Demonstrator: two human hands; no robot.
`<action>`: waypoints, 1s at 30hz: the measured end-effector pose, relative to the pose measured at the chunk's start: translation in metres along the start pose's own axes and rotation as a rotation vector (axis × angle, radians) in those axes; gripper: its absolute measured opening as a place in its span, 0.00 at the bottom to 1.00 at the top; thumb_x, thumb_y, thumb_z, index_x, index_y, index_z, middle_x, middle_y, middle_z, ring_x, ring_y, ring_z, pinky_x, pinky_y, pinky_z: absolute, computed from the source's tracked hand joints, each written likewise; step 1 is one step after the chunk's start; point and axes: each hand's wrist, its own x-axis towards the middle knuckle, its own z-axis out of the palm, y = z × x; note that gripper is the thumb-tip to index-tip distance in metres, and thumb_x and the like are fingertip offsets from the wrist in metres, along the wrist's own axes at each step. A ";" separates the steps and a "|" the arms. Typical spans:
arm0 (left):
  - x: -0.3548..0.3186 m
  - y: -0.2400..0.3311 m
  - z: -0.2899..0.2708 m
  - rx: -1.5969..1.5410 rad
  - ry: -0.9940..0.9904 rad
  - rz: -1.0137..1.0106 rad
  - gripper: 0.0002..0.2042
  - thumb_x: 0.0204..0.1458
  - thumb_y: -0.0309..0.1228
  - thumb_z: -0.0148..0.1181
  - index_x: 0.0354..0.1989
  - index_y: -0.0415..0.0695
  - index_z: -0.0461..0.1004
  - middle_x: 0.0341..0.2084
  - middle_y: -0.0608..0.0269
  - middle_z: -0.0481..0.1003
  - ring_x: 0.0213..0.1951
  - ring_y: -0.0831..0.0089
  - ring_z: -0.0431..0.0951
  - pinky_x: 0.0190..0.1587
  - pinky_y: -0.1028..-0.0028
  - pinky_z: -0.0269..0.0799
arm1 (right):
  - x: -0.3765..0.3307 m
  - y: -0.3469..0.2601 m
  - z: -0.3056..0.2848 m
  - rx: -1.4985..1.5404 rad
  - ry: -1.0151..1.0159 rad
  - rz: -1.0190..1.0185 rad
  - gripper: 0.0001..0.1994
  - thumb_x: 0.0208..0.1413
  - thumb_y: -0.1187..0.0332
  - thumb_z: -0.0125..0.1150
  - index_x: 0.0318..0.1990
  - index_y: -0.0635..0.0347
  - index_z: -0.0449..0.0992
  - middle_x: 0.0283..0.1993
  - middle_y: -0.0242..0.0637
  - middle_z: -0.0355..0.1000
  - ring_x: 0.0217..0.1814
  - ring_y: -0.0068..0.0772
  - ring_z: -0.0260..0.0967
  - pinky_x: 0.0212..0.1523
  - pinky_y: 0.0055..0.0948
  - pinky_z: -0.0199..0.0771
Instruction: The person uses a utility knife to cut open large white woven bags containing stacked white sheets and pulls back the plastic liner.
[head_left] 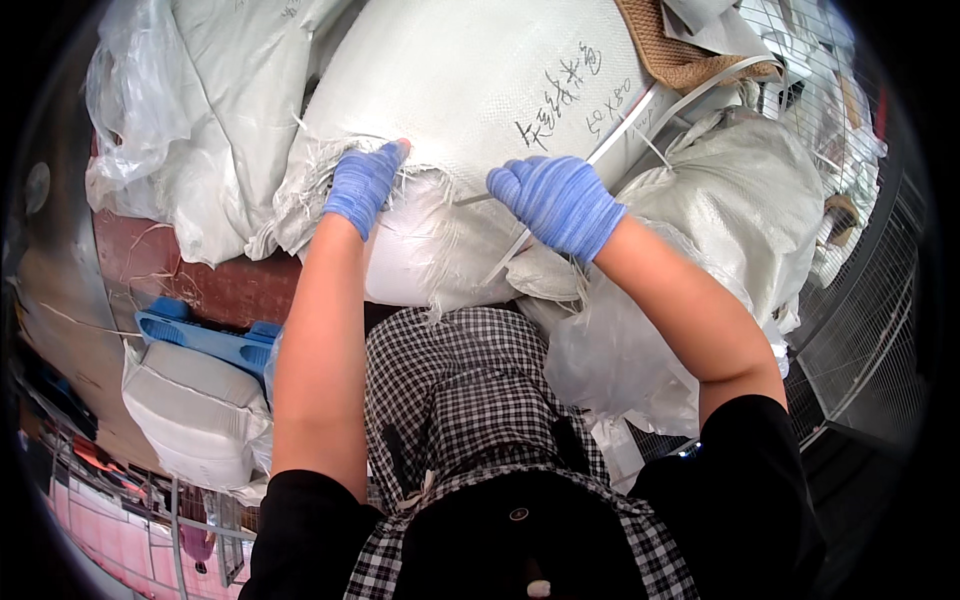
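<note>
Two knit-gloved hands, left (363, 185) pinching frayed woven sack (470, 90), right (556, 203) gripping flat strap (610, 148)

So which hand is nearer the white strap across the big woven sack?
Right. The right hand grips the white strap itself; the left hand is apart from it, fingers on the frayed edge of the woven sack.

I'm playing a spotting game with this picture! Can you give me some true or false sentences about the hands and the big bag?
1. Both hands wear blue gloves. True: left hand, right hand.
2. The big woven sack is red. False: it is white.
3. The right hand is on a white strap. True.
4. The left hand holds scissors. False: it grips the sack's frayed edge.
5. The blue pallet lies on top of the sack. False: it is lower left.
</note>
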 end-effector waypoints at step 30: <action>-0.008 -0.044 -0.002 -1.125 -0.369 -0.106 0.10 0.51 0.30 0.55 0.38 0.37 0.72 0.31 0.62 0.74 0.30 0.76 0.75 0.31 0.78 0.74 | 0.040 0.046 -0.019 -0.187 0.332 -0.094 0.03 0.45 0.70 0.52 0.29 0.52 0.66 0.18 0.32 0.65 0.14 0.27 0.64 0.08 0.26 0.59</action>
